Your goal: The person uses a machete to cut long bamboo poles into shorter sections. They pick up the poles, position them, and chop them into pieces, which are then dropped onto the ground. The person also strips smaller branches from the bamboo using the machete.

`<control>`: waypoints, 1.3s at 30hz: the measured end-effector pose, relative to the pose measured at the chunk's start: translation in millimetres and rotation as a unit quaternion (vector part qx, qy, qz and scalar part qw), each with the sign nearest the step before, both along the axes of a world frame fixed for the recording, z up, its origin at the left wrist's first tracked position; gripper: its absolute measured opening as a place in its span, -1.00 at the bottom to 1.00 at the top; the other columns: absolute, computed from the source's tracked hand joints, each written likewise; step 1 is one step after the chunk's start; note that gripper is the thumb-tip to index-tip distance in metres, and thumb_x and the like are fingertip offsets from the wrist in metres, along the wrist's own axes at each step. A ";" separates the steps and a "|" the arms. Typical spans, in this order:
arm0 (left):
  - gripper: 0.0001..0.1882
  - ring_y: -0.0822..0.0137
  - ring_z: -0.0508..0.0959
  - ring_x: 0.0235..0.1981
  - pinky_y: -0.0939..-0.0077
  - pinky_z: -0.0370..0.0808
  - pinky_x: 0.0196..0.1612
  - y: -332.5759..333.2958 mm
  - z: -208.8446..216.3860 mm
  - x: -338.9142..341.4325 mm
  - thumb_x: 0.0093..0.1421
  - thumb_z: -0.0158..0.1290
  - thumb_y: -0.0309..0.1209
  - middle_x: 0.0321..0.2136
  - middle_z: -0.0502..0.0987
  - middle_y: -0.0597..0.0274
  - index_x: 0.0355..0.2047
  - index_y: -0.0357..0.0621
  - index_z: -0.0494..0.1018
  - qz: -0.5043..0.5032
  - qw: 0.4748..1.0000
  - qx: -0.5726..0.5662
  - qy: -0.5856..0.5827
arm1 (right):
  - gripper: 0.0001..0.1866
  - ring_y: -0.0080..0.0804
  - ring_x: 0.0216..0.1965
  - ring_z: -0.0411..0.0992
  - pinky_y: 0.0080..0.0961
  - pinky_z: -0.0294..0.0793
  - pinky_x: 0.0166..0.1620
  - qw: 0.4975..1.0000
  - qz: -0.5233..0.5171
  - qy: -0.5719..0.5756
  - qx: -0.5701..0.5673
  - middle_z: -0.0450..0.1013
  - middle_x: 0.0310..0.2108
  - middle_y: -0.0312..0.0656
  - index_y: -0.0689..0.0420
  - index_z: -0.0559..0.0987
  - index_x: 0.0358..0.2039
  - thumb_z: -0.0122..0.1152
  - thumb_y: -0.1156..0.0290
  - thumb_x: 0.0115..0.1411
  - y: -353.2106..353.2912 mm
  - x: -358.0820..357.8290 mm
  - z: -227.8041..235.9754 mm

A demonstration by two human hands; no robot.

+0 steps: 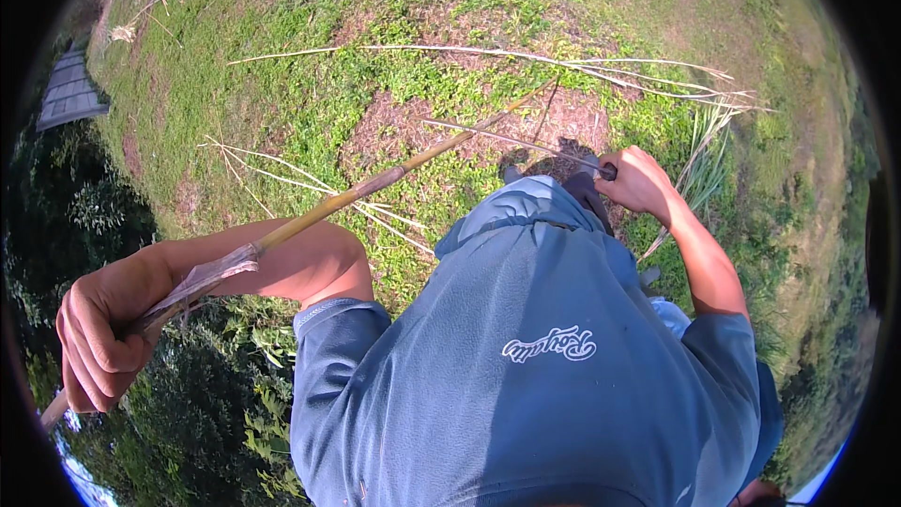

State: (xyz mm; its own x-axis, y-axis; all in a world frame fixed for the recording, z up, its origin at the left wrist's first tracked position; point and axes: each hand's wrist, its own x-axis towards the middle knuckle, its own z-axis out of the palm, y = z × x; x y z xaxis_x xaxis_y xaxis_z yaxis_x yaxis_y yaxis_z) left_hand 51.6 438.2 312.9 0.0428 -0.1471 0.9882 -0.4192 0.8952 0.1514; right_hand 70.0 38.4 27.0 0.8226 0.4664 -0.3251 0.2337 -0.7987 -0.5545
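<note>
My left hand (105,329) is wrapped round a long yellow-brown cane stalk (328,208) with darker joints. A dry, papery leaf sheath (211,274) clings to it just beyond my fingers. From the lower left the stalk slants away to the upper middle, its thin end far from me. In my right hand (638,178), closed on a dark handle, is a long knife (526,143), its narrow blade seen nearly edge-on and pointing left. The blade's outer part crosses the stalk in view; whether they touch I cannot tell.
Grass and low green weeds cover the sloping ground. A long dry stalk (413,48) lies across it ahead, with thinner dry stems (310,180) at left. Long green leaves (704,155) lie beyond my right hand. Dark bushes (178,413) and a grey slatted panel (70,89) are at left.
</note>
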 end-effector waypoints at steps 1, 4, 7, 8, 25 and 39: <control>-0.65 0.71 0.07 -0.84 0.75 -0.02 -0.69 -2.9 0.8 -5.0 0.18 -0.19 -0.51 -0.85 0.06 0.59 -0.74 0.09 0.12 0.053 0.998 -0.014 0.019 | -0.72 0.03 -0.52 0.45 -0.22 0.43 -0.36 1.000 -0.014 -0.008 -0.021 0.44 -0.60 0.12 0.25 0.57 -0.44 0.21 0.31 -0.14 1.3 -3.6 -6.4; -0.64 0.73 0.05 -0.86 0.77 -0.04 -0.69 -7.1 0.9 -13.1 0.22 -0.19 -0.34 -0.87 0.04 0.62 -0.75 0.09 0.14 0.177 0.981 -0.039 0.068 | -0.67 0.03 -0.45 0.49 -0.20 0.47 -0.29 0.999 -0.033 0.021 -0.036 0.48 -0.55 0.11 0.19 0.60 -0.35 0.20 0.25 -0.12 6.0 1.6 -8.7; -0.60 0.72 0.06 -0.88 0.78 -0.04 -0.70 0.1 0.6 -22.6 0.24 -0.22 -0.19 -0.90 0.07 0.62 -0.75 0.09 0.14 0.271 0.955 -0.036 0.113 | -0.71 0.03 -0.56 0.40 -0.21 0.42 -0.37 0.991 -0.006 0.109 0.073 0.41 -0.63 0.12 0.26 0.57 -0.42 0.20 0.30 -0.12 11.8 -5.0 17.5; -0.59 0.71 0.07 -0.89 0.77 -0.03 -0.70 7.6 1.6 -25.8 0.24 -0.23 -0.15 -0.91 0.09 0.62 -0.75 0.09 0.14 0.296 0.947 -0.034 0.121 | -0.70 0.04 -0.55 0.41 -0.21 0.43 -0.37 0.993 -0.028 0.098 0.058 0.41 -0.62 0.12 0.26 0.57 -0.42 0.20 0.29 -0.11 11.7 -6.2 14.5; -0.60 0.58 0.06 -0.89 0.63 -0.02 -0.69 80.9 -3.6 -35.1 0.16 -0.25 -0.09 -0.92 0.06 0.54 -0.78 0.11 0.12 0.498 0.840 -0.070 0.205 | -0.63 0.10 -0.40 0.49 -0.17 0.48 -0.21 0.993 -0.101 0.051 -0.016 0.49 -0.52 0.15 0.18 0.60 -0.29 0.18 0.21 -0.08 -13.0 -4.4 -65.1; -0.54 0.46 0.27 -0.77 0.59 0.28 -0.68 72.2 -31.0 -18.2 0.32 -0.26 0.05 -0.69 0.27 0.34 -0.32 -0.13 0.30 0.791 0.509 -0.261 0.216 | -0.62 0.09 -0.38 0.50 -0.15 0.51 -0.21 0.990 -0.115 0.063 -0.060 0.52 -0.48 0.11 0.15 0.61 -0.29 0.20 0.20 -0.10 -18.3 -9.3 -62.4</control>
State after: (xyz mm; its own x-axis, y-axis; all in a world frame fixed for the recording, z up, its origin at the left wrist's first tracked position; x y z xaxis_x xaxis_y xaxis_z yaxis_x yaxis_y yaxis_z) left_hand 33.5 510.3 281.9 -0.0699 0.6877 0.7226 -0.7064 -0.5456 0.4509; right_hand 60.7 20.0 -35.5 0.8514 0.2235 -0.4745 -0.0271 -0.8847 -0.4653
